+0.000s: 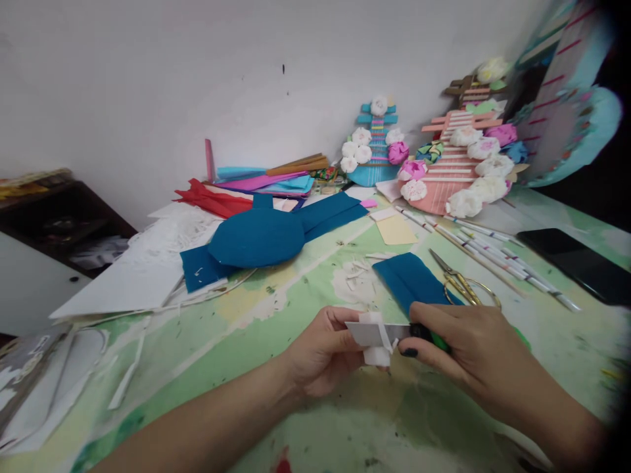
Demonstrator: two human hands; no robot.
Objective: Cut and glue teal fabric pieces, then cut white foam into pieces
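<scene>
Seemingly mid-trim, the left hand (325, 351) pinches a white block (377, 357), the right hand (468, 338) clamps a knife (365, 334); the next slice probably wants steadiness

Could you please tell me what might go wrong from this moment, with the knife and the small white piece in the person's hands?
The knife blade lies across the white piece, its tip close to the left hand's thumb; a slip might cut the left hand.
The white piece is small and held up in the fingers, so it could twist under pressure.
The right hand is near the scissors and might knock them.
</scene>
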